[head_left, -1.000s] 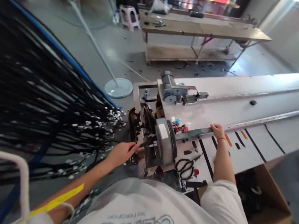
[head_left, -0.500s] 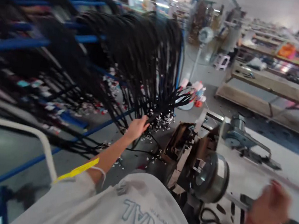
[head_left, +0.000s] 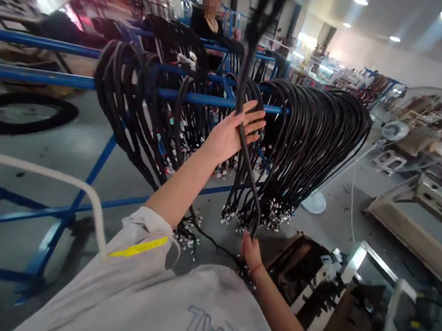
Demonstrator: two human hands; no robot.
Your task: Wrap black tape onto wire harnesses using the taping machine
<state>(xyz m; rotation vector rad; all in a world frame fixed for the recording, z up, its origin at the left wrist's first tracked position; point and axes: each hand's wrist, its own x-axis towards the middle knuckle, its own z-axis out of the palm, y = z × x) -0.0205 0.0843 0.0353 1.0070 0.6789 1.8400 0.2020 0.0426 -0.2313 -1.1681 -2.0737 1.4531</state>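
Observation:
A long black cable harness (head_left: 251,161) runs from the top of the view down past my left hand to my right hand. Its upper end is blurred in front of the rack. My left hand (head_left: 229,136) is raised by the blue rail (head_left: 197,98), fingers spread, with the harness lying across the palm side of the fingers. Lower down, my right hand (head_left: 252,253) is closed around the harness near its bend. Many similar black harnesses (head_left: 315,140) hang over the rack beside my left hand, with small white connectors (head_left: 275,215) at their lower ends.
Behind the rack is a person (head_left: 208,21) in black. A pedestal fan (head_left: 394,130) and a white stool (head_left: 389,160) stand to the right. An open carton (head_left: 293,263) and machinery (head_left: 415,330) are at lower right. A white curved tube (head_left: 59,175) crosses at left.
The view has swung left and up. My left hand has risen from the lower harness ends to the rail, its fingers now spread. My right hand has left the machine bench and grips the harness.

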